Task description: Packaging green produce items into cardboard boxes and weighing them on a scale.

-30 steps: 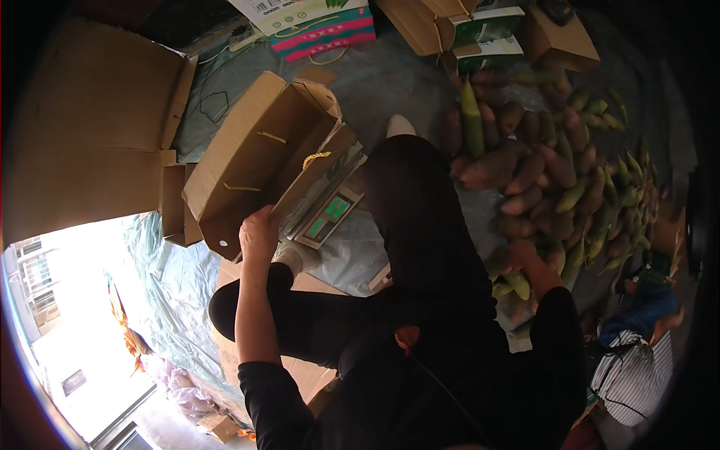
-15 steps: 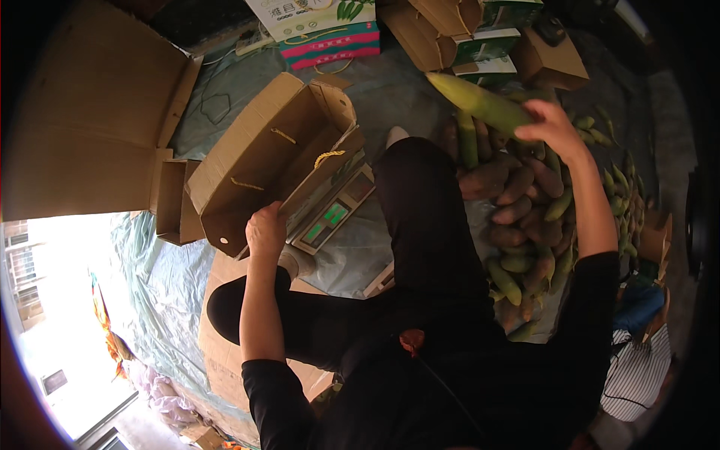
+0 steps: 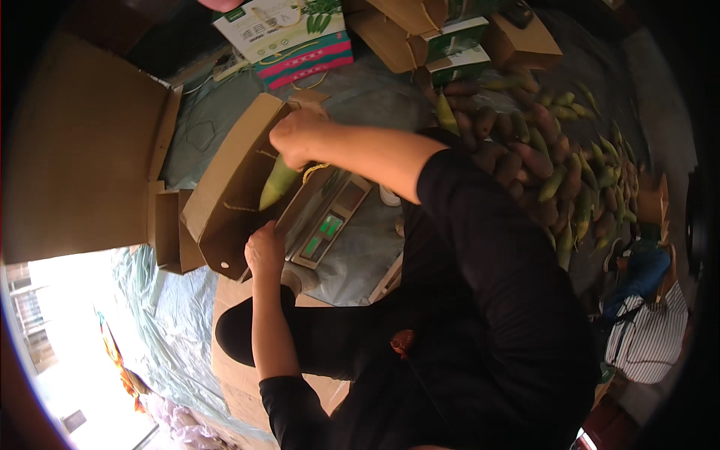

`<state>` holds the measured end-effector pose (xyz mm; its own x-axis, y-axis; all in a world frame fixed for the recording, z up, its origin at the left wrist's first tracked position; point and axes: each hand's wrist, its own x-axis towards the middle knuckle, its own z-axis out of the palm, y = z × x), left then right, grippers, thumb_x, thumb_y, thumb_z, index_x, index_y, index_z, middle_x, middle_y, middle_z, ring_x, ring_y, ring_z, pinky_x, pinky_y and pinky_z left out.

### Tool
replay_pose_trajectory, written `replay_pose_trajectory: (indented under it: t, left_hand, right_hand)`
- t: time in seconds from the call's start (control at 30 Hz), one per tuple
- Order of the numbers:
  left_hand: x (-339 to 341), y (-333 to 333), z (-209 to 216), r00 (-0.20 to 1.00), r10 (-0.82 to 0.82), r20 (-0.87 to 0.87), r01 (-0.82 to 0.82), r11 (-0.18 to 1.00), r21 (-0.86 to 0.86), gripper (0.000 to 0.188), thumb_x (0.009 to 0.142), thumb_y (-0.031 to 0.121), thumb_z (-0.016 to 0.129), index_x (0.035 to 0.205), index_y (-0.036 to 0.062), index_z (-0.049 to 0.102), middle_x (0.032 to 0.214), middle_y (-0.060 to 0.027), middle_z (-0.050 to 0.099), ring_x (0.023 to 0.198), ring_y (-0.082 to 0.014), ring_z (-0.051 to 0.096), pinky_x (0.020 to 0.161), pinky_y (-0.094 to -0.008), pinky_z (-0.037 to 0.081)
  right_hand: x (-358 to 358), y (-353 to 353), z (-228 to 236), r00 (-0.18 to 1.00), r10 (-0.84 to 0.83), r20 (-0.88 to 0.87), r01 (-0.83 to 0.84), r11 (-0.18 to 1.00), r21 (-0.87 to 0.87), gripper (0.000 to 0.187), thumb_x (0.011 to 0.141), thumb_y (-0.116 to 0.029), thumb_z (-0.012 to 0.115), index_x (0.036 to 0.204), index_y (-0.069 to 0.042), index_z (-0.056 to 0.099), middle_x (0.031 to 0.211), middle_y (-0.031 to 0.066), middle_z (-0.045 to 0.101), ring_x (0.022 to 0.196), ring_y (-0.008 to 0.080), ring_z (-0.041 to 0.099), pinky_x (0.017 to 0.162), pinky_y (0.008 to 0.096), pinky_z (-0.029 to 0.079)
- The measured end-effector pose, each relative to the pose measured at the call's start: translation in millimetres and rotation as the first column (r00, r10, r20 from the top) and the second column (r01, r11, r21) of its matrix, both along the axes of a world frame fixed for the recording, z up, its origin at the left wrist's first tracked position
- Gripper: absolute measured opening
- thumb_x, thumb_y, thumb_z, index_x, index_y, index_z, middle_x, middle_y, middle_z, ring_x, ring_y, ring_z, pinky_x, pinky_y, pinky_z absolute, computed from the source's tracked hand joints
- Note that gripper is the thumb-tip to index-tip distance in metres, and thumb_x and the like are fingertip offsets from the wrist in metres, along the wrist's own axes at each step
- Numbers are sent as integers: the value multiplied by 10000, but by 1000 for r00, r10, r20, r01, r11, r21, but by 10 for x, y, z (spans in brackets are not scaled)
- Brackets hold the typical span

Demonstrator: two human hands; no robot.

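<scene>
My right hand (image 3: 298, 139) is closed around a long green radish (image 3: 278, 186). It holds the radish inside an open brown cardboard box (image 3: 219, 184), pale tip slanting down toward me. My fingers and the box walls hide its upper end. My left hand (image 3: 264, 251) grips the box's near side edge, fingers curled over the cardboard. The box has yellow rope handles (image 3: 313, 172) and rests on or against a digital scale (image 3: 330, 229) with green lit displays; the contact under it is hidden.
A heap of green and reddish-brown radishes (image 3: 555, 161) lies to the right. Printed gift boxes (image 3: 304, 64) and more cardboard boxes (image 3: 525, 41) stand at the back. A large cardboard sheet (image 3: 86, 150) is at left. Plastic sheeting (image 3: 375, 105) covers the ground.
My right hand has swung left from above the heap to the box, bringing the green radish into it. My left hand has stayed on the box edge. The view has shifted slightly.
</scene>
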<state>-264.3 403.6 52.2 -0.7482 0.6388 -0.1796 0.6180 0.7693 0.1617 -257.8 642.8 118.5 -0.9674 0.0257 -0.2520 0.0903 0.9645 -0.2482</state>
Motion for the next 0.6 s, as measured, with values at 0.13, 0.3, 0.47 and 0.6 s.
replay_pose_trajectory:
  t: [0.13, 0.3, 0.47, 0.6]
  left_hand:
    - [-24, -63, -76, 1000, -20, -4, 20, 1000, 13, 215, 771, 151, 552, 954, 104, 653, 807, -195, 639, 786, -369, 625, 685, -463, 499]
    - [-21, -48, -33, 1000, -19, -2, 19, 999, 30, 196, 782, 174, 559, 932, 88, 652, 792, -208, 631, 778, -378, 619, 676, -463, 488]
    - [-55, -58, -94, 998, -28, 50, 24, 996, 87, 185, 764, 162, 598, 917, 65, 640, 801, -214, 631, 781, -384, 617, 675, -447, 488]
    - [-48, -55, -79, 998, -9, 62, 3, 994, 107, 200, 751, 160, 630, 926, 64, 647, 802, -200, 640, 788, -383, 619, 682, -432, 492]
  right_hand:
    - [-187, -362, -579, 996, -64, 64, 58, 994, 95, 237, 689, -179, 660, 915, -127, 707, 941, 45, 689, 920, 199, 647, 681, 393, 478]
    - [-249, -507, -707, 978, -145, 149, 129, 985, 113, 321, 720, -150, 668, 1036, -93, 679, 998, 78, 677, 918, 263, 632, 687, 492, 456]
    - [-154, -229, -312, 997, 27, 71, -19, 994, -106, 307, 721, -162, 655, 1016, -79, 672, 985, 97, 674, 935, 282, 629, 727, 463, 481]
    - [344, 450, 58, 972, -17, -233, -51, 957, -284, 335, 720, -216, 640, 1038, -111, 649, 948, 91, 669, 923, 291, 623, 781, 400, 495]
